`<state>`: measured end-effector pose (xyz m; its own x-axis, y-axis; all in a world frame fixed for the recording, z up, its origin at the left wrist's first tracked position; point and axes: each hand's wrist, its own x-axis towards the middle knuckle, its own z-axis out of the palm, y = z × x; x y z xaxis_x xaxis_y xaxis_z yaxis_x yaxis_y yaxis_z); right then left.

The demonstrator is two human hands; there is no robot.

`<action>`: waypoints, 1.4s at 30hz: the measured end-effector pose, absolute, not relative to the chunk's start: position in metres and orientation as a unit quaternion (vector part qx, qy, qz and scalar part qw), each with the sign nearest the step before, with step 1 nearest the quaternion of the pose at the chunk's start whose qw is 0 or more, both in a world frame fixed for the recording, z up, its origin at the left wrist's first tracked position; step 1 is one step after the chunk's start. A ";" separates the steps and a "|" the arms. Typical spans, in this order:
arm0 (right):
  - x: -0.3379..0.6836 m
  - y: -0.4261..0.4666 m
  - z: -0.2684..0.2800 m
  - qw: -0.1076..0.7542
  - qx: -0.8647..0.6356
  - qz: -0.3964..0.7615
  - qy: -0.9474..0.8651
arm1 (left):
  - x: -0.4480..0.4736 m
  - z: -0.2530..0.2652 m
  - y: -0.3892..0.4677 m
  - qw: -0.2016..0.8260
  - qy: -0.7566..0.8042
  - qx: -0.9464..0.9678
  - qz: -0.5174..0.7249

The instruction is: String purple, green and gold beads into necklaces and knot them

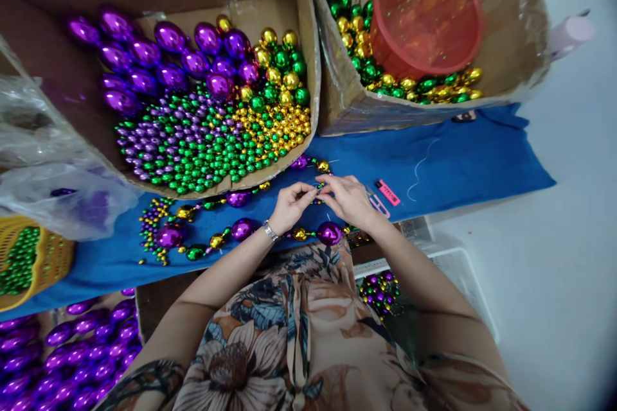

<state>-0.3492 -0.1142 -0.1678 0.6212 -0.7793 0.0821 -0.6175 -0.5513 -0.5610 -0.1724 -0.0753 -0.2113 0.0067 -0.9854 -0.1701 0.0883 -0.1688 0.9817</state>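
My left hand (292, 207) and my right hand (351, 201) meet fingertip to fingertip over the blue cloth. Both are closed in a pinch on part of a bead strand; its thin thread and small beads are partly hidden by the fingers. Around them the bead strand (241, 229) lies in a loop, with large purple, gold and green balls between small beads. A pink lighter (387, 192) and pink-handled thread snips (378, 204) lie beside my right hand. Loose small beads (157, 221) are heaped on the cloth at the left.
Behind my hands stands a cardboard box (308, 58) of purple, green and gold beads. Another box (337, 99) holds beads and a red tub (427, 54). A yellow basket (55, 263) sits at left. A loose thread (417, 170) lies on the blue cloth (463, 160). Below right is a white crate (463, 263).
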 end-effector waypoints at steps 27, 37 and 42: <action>-0.337 -0.102 -0.192 0.502 -0.654 -0.251 0.508 | -0.169 -0.207 -0.073 0.503 -0.521 0.580 -0.373; -0.330 -0.100 -0.188 0.718 -0.419 -0.306 0.463 | -0.167 -0.206 -0.073 0.488 -0.526 0.586 -0.376; -0.350 -0.104 -0.176 0.700 -0.509 -0.228 0.446 | -0.164 -0.206 -0.074 0.491 -0.518 0.590 -0.377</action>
